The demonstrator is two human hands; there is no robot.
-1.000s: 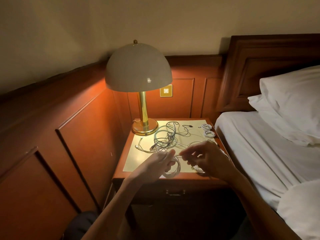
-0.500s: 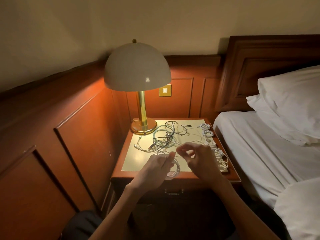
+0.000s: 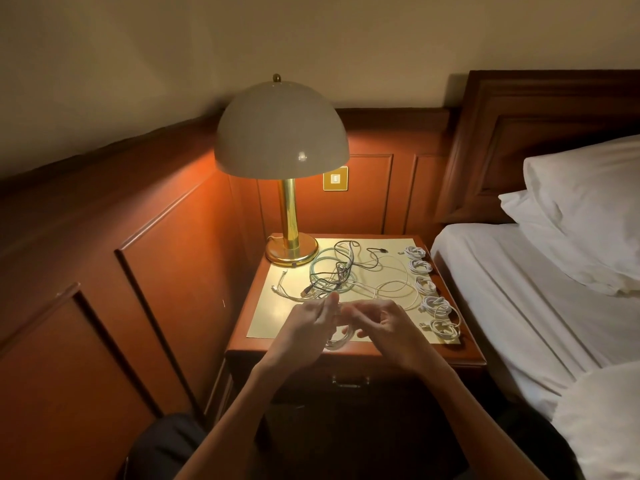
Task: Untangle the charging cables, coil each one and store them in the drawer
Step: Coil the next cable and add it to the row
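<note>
The brass wall plate (image 3: 335,178) behind the lamp (image 3: 281,133) is too small to read. In front of the lamp, over the near edge of the nightstand (image 3: 464,355), the left hand (image 3: 304,330) curls its fingers round a half-wound white cable (image 3: 337,342) whose loops hang beneath. The right hand (image 3: 388,329) pinches the same cable just beside it. Between the hands and the lamp base lies a tangle (image 3: 332,271) of black, teal and white leads, with loose white loops trailing right. Well right of the lamp, five tidy white coils (image 3: 424,285) line the table edge. The drawer (image 3: 349,375) below is closed.
</note>
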